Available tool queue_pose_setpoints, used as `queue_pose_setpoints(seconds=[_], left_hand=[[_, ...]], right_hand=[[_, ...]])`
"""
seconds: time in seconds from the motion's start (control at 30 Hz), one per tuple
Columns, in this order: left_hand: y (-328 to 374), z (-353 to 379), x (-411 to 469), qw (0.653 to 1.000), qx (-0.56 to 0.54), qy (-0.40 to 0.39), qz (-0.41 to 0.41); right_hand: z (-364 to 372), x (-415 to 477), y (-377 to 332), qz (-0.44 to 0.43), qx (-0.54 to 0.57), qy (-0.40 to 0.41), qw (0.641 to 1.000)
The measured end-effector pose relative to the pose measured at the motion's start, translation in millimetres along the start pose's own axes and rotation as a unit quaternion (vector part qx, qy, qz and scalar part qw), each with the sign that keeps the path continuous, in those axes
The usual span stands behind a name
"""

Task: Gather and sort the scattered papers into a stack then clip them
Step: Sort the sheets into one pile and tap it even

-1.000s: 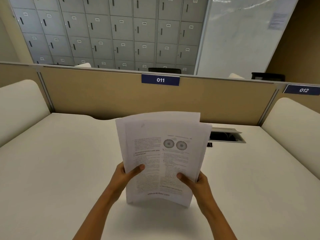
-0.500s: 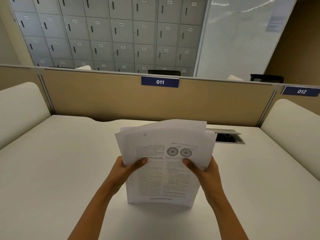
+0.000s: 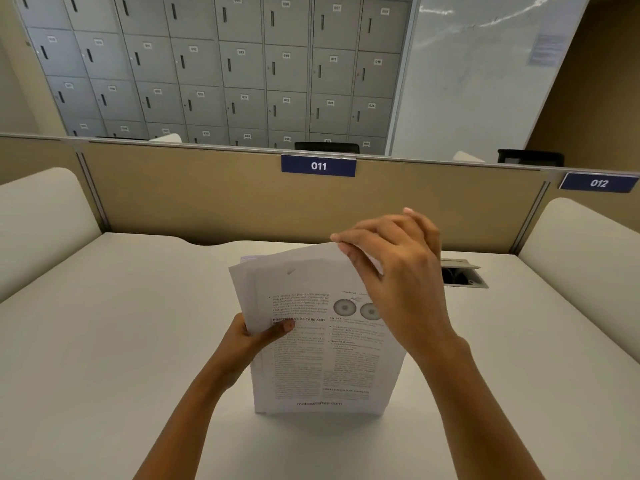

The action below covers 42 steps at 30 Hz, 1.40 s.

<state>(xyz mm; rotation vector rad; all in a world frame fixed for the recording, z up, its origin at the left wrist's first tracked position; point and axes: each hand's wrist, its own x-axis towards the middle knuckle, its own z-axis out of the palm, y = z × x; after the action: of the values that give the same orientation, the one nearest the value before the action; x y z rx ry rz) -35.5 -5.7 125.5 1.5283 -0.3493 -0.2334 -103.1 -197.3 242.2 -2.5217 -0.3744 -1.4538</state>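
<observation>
I see the stack of papers (image 3: 322,351) standing on its bottom edge on the white bench (image 3: 104,341), near the middle and leaning slightly away from me. The front sheet is printed, with two round diagrams on its right half and a bold heading on the left. The sheets are not squared: several top edges and left edges fan out behind the front page.

My left hand (image 3: 249,341) grips the stack at its left edge about halfway up, the thumb pressed across the front page over the heading, the other fingers hidden behind the paper. My right hand (image 3: 398,271) is up at the stack's top right corner, its fingers (image 3: 349,252) narrowed and curled onto the top edge of the sheets, touching them; it covers part of the right-hand diagram. Whether it pinches one sheet or only presses the edge down, I cannot tell.

Beyond the papers, a tan partition (image 3: 207,195) closes the back of the bench and carries a blue label (image 3: 318,165) reading 011, with another reading 012 farther right. A cable opening (image 3: 462,274) is set into the bench just right of my right hand. White padded side panels (image 3: 38,220) flank both sides. Behind the partition stand grey numbered lockers (image 3: 214,71) and a whiteboard (image 3: 485,81).
</observation>
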Motion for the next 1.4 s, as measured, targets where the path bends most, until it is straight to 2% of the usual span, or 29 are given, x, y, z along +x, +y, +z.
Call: queue_pose_setpoints(seconds=[0.43, 0.77, 0.97, 1.2, 1.4], left_hand=[[-4, -1, 2, 1.000, -0.002, -0.001, -0.017], [-3, 2, 2, 1.000, -0.007, -0.018, -0.008], [4, 2, 1, 0.999, 0.010, -0.028, 0.015], [3, 3, 0, 1.000, 0.003, -0.010, 0.012], [17, 3, 0, 0.999, 0.005, 0.015, 0.049]], right_hand=[[-6, -20, 20, 0.047, -0.038, -0.052, 0.997], [9, -23, -7, -0.026, -0.074, -0.158, 0.984], [20, -27, -12, -0.064, -0.100, -0.174, 0.978], [-4, -17, 29, 0.017, -0.117, -0.146, 0.982], [-10, -20, 43, 0.085, 0.039, -0.152, 0.984]])
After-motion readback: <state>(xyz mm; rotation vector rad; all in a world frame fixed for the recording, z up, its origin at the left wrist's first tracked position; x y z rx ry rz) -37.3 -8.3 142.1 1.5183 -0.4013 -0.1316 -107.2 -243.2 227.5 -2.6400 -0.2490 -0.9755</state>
